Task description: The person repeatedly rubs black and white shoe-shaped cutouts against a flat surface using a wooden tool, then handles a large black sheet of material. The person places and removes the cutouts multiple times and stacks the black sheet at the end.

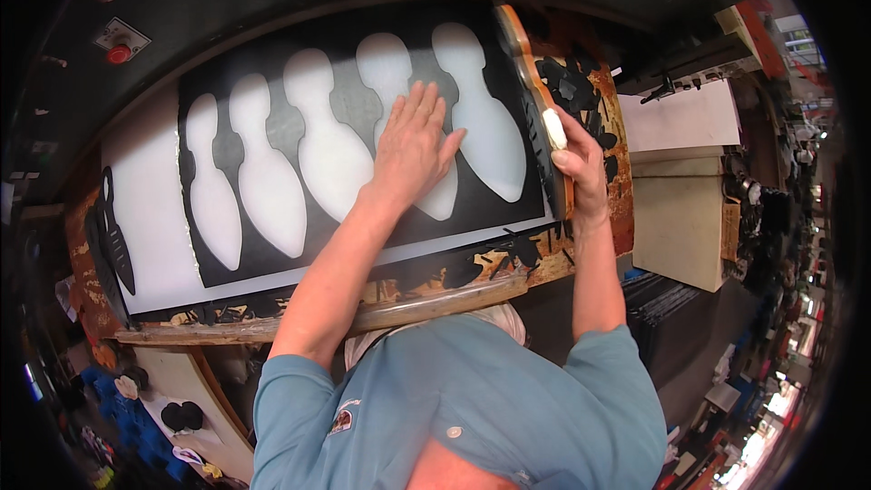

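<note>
Gripping the orange-edged tool (535, 82) from its right is the right hand (585, 163); the left hand (413, 147) spreads flat over black sheeting (347, 95).

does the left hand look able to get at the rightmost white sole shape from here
Probably yes: the left hand is over the neighbouring shape, its thumb by the edge of the rightmost white sole shape, with nothing visible between.

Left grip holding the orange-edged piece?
No: the left grip lies open over the black sheet; the right grip holds the orange-edged piece.
</note>
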The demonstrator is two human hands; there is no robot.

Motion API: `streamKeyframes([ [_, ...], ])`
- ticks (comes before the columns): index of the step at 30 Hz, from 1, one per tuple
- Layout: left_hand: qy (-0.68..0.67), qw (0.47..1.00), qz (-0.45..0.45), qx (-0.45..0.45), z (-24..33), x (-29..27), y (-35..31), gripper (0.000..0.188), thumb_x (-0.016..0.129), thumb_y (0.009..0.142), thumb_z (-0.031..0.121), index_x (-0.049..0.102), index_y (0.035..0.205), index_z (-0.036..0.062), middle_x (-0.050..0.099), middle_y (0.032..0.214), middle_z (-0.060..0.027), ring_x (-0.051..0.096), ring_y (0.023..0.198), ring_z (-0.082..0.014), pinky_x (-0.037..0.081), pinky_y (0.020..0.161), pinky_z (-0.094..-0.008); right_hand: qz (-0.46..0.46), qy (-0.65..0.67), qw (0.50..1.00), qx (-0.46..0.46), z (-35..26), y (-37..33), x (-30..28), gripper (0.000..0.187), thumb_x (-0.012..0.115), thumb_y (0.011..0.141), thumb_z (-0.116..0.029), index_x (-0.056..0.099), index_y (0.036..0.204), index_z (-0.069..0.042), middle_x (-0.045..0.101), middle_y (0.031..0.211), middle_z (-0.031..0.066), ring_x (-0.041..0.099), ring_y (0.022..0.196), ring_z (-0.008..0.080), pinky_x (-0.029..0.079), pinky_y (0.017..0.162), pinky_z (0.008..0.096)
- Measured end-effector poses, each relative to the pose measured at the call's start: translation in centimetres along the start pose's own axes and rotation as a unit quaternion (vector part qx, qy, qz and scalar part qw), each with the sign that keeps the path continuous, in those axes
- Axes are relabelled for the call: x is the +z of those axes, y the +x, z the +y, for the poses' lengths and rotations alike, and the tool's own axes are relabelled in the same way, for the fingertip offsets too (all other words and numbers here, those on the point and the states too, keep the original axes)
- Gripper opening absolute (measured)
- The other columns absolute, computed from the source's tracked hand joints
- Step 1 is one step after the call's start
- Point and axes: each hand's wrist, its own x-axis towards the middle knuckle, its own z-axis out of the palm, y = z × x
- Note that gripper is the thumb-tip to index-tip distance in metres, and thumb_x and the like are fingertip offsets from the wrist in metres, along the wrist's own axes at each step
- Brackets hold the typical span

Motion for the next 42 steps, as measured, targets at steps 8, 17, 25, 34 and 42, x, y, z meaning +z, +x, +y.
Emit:
streamKeyframes([
  [8, -0.389, 0.914, -0.113, -0.003, 10.9, -1.9, -5.3, 0.114, 0.087, 0.091, 0.039, 0.018, 0.169, -0.0065, 0.018, 0.173, -0.0381, 0.024, 0.162, -0.0488, 0.031, 0.13, -0.0476, 0.092, 0.208, 0.972, 0.054, 2.2, -6.3, 5.2, 0.077, 0.075, 0.089, -0.028, 0.052, 0.154, 0.007, 0.067, 0.131, 0.0097, 0.064, 0.117, 0.017, 0.05, 0.105, 0.0316],
  [17, -0.503, 0.833, -0.038, -0.227, 8.9, -1.4, -7.5, 0.038, 0.06, 0.112, 0.016, 0.065, 0.142, -0.0055, 0.073, 0.134, -0.018, 0.067, 0.125, -0.021, 0.049, 0.11, -0.0331, 0.064, 0.287, 0.954, 0.062, 3.1, -7.2, 4.5, 0.059, 0.07, 0.095, -0.03, 0.057, 0.141, 0.004, 0.069, 0.121, 0.0128, 0.071, 0.107, 0.0187, 0.063, 0.093, 0.0328],
  [25, -0.467, 0.823, 0.098, -0.309, -0.6, -6.8, -9.9, 0.036, 0.053, 0.117, 0.023, 0.069, 0.133, -0.0036, 0.076, 0.116, -0.0055, 0.068, 0.103, -0.0093, 0.055, 0.094, -0.0279, 0.076, 0.386, 0.919, -0.032, -0.8, -8.3, 1.8, 0.085, 0.07, 0.094, -0.032, 0.036, 0.161, 0.006, 0.054, 0.149, 0.0338, 0.06, 0.135, 0.0484, 0.052, 0.119, 0.054],
  [34, -0.45, 0.819, 0.169, -0.311, -1.6, -6.1, -11.2, 0.036, 0.053, 0.115, 0.01, 0.061, 0.147, -0.0044, 0.075, 0.123, -0.0074, 0.066, 0.109, -0.0097, 0.052, 0.099, -0.0261, -0.048, 0.641, 0.75, -0.156, -5.1, -5.7, 1.4, 0.113, 0.095, 0.077, -0.041, 0.036, 0.165, -0.001, 0.03, 0.165, 0.033, 0.041, 0.147, 0.0473, 0.04, 0.124, 0.0578],
  [42, -0.43, 0.832, 0.18, -0.302, -2.0, -5.6, -12.1, 0.036, 0.055, 0.114, 0.01, 0.062, 0.146, -0.0055, 0.075, 0.126, -0.0084, 0.067, 0.111, -0.0101, 0.052, 0.099, -0.0254, 0.148, 0.367, 0.918, -0.035, 1.6, -5.7, 3.7, 0.066, 0.07, 0.096, -0.043, 0.056, 0.149, -0.006, 0.064, 0.138, 0.0201, 0.069, 0.119, 0.037, 0.059, 0.105, 0.0534],
])
